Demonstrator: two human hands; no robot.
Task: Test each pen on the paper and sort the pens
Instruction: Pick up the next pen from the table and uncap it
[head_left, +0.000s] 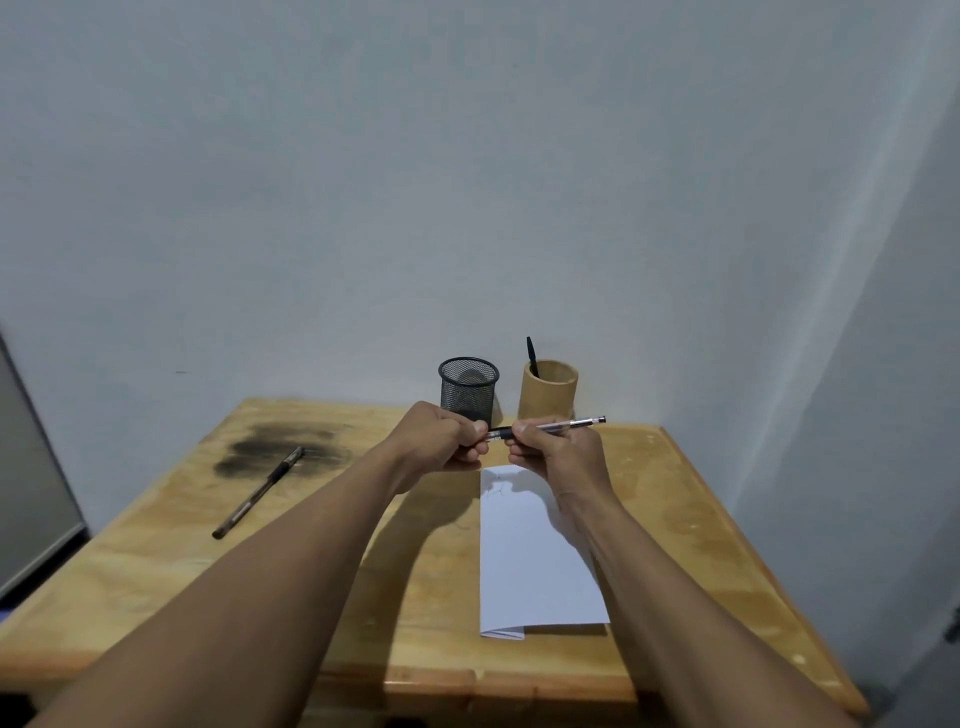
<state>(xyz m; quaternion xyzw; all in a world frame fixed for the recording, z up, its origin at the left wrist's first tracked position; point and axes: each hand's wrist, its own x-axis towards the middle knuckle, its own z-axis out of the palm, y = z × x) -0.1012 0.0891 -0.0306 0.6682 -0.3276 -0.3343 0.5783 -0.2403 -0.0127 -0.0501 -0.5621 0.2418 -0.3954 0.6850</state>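
Observation:
Both hands hold one clear-barrelled pen (563, 425) level above the top of the paper. My left hand (441, 439) pinches its left end, which is hidden in the fingers. My right hand (558, 457) grips the black grip section, and the barrel sticks out to the right. The folded white paper (530, 566) lies on the table below, with faint scribbles near its top. A second pen (258, 491) lies loose on the left of the table. A black mesh cup (468, 391) and a bamboo cup (549, 391) stand at the back; a black pen (532, 355) stands in the bamboo cup.
The wooden table (208, 571) has a dark smudge (275, 449) at its back left, under the loose pen's tip. Pale walls close in behind and on the right. A grey panel (31, 478) stands at the left edge.

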